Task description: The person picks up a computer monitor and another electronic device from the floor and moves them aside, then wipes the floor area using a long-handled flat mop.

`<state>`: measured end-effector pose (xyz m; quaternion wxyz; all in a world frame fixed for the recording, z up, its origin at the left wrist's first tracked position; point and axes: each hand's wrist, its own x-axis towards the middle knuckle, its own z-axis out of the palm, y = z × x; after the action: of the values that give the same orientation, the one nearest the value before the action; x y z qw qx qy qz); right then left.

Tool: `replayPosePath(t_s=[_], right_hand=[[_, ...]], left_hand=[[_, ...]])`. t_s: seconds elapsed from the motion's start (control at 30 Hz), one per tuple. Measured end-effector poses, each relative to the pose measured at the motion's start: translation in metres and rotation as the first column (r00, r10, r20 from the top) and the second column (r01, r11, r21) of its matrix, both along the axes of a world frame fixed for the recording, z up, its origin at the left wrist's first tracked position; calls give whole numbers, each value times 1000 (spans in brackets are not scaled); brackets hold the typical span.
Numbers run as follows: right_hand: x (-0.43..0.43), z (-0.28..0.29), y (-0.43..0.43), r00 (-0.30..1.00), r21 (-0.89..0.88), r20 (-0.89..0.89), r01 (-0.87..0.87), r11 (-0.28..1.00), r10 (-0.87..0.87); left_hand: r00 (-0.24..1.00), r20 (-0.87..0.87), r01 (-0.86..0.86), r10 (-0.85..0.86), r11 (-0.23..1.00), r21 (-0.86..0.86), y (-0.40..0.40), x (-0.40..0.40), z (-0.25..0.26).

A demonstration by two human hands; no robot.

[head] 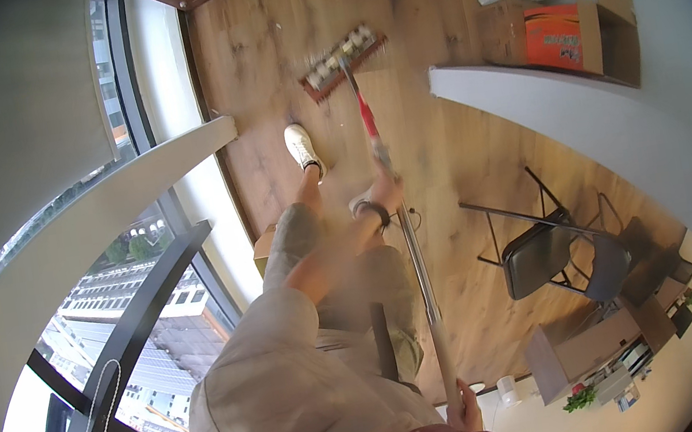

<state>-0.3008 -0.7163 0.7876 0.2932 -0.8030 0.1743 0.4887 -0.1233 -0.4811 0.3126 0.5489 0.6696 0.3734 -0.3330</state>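
Observation:
My left hand (385, 192), with a black band at the wrist, grips the upright metal pole (418, 265) of a long-handled floor mop. Lower in the picture, by my body, my right hand (463, 408) closes round the pole's other end. The pole has a red section (366, 115) near the head. Out ahead on the wooden floor lies the mop head (342, 63), a blurred dark-red bar with a row of pale rollers or pads. My white left shoe (300, 144) stands a little behind it. My other shoe is partly hidden behind my left hand.
Windows with a white ledge (178, 127) run along the left. A low white partition (500, 82) juts in at right, with an open cardboard box (617, 51) behind it. Black folding chairs (536, 254) and a desk (587, 347) stand at lower right. Another box (264, 251) is beside my leg.

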Motion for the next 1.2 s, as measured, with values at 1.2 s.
replayPosePath(t_s=[1.2], right_hand=[[-3,-37,-90,968,167,-5,-245,955,250]], left_hand=[[987,66,-158,145,953,259,-34,-129,-28]])
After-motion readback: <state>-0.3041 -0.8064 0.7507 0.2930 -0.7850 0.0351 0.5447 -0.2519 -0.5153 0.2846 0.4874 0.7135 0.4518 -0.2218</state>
